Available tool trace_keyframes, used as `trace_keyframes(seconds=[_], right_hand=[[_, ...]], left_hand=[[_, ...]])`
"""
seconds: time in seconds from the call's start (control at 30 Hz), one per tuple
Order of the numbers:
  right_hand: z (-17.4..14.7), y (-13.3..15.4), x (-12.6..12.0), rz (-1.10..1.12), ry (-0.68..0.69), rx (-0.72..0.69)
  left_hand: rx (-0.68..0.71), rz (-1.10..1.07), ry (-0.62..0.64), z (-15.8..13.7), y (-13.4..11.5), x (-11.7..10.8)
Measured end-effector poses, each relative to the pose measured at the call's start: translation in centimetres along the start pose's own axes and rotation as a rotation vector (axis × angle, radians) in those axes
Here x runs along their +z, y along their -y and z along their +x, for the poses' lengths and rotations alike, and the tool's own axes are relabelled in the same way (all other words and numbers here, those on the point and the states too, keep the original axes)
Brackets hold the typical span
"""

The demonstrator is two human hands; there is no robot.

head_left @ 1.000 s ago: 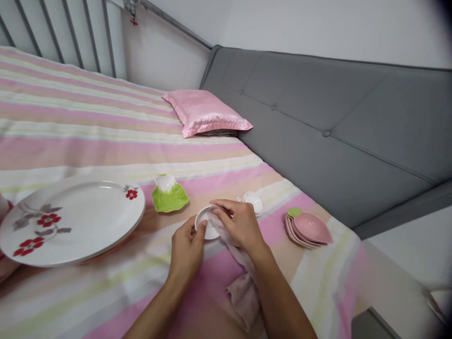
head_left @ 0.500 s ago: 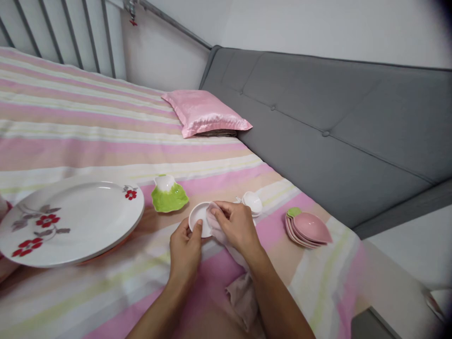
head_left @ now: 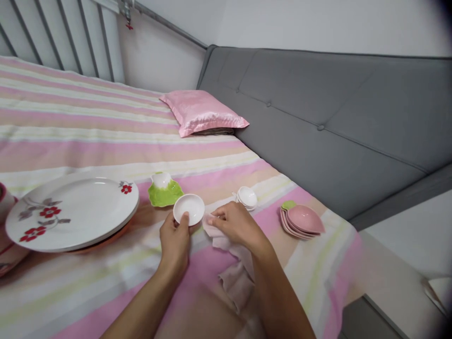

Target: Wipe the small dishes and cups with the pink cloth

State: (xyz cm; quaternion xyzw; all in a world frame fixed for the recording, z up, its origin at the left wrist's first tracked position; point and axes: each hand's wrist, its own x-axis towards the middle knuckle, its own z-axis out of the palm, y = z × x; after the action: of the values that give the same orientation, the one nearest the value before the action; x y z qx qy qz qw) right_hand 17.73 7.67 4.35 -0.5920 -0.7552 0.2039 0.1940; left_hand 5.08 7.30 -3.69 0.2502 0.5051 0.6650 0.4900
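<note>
A small round white dish [head_left: 193,205] is tilted up in my left hand [head_left: 176,240], with the thumb over its rim and the fingers behind. My right hand [head_left: 236,226] pinches a pale pink cloth [head_left: 235,282], which hangs down over the bedspread; the cloth is just right of the dish and apart from it. A green and white leaf-shaped dish [head_left: 164,193] lies behind my left hand. Beyond my right hand stands a small stack of white dishes [head_left: 247,197].
White oval plates [head_left: 81,197] with red flowers are stacked at the left, beside a partly visible pink item [head_left: 10,249]. Pink fruit-shaped dishes [head_left: 305,220] are stacked at the right. A pink pillow [head_left: 205,110] lies by the grey headboard [head_left: 318,103]. Striped bedspread [head_left: 116,296] lies underneath.
My right hand and the cloth have come away from inside the white dish. My left hand has moved the dish slightly left and up, so its whole inside shows.
</note>
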Motion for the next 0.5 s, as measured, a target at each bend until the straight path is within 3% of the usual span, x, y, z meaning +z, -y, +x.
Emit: trace_keyframes(seconds=[0.1,0.3,0.37,0.5], right_hand=[[-0.9,-0.5,-1.6,0.068,-0.13,-0.014],[-3.1,-1.7,-4.7,0.299,-0.707,0.094],[-4.0,-2.4,-4.6,0.429,-0.823,0.114],[-6.6,-4.1,-1.8,0.645,-0.729,0.217]], left_hand=[[0.03,0.033,0.041,-0.1,0.1,0.1],[0.071,0.128,0.014,-0.6,0.6,0.4],[0.092,0.161,0.016,-0.6,0.8,0.3],[0.187,0.232,0.103,-0.5,1.3,-0.1]])
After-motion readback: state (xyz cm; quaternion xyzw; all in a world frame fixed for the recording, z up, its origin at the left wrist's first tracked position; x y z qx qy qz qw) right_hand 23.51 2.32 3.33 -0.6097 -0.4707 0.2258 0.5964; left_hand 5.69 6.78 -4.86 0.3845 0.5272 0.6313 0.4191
